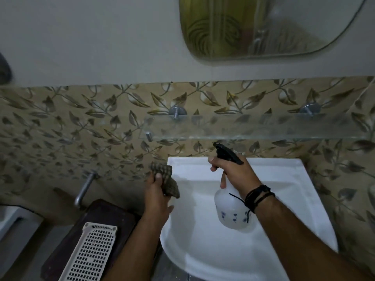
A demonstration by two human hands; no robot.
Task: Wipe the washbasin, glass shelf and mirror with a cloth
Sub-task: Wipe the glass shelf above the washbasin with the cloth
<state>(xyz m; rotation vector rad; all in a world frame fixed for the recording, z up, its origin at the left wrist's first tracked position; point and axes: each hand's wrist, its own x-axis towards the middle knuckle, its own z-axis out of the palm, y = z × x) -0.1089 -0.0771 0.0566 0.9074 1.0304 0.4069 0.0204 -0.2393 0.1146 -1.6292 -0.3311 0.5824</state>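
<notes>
A white washbasin (288, 199) sits low against the leaf-patterned tiled wall. Above it runs a glass shelf (253, 126) on two metal pegs, and a rounded mirror (269, 27) hangs higher up. My left hand (156, 195) grips a crumpled brown checked cloth (166, 177) over the basin's left back corner. My right hand (233, 171) holds a translucent spray bottle (229, 209) by its black trigger head, above the bowl, with the nozzle pointing up-left just under the shelf.
A metal tap (84, 189) juts from the wall left of the basin. Below it stands a dark wooden stool (113, 213) with a white perforated plastic basket (91, 252) on it. A white fixture edge (8, 218) shows at far left.
</notes>
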